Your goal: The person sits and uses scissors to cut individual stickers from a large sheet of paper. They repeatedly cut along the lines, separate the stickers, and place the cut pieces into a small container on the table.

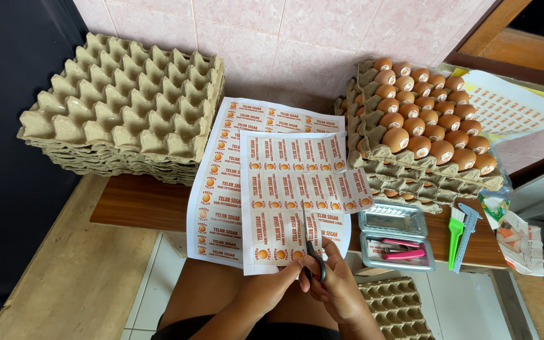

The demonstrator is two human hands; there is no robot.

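My right hand [340, 286] grips a pair of dark-handled scissors [311, 247] whose blades point away from me into a white sheet of printed orange-and-white labels [297, 189]. My left hand [271, 282] pinches the near edge of that sheet, just left of the scissors. The sheet lies partly over a second, larger label sheet [218, 189] on a brown wooden shelf [136, 201]. My knees show below the hands.
A stack of empty cardboard egg trays [127, 101] stands at the left. Trays of brown eggs [420, 123] are stacked at the right, with another label sheet [511, 110] behind. An open metal tin with pink tools [396, 242], a green brush [455, 233], and an egg carton [398, 305] lie nearby.
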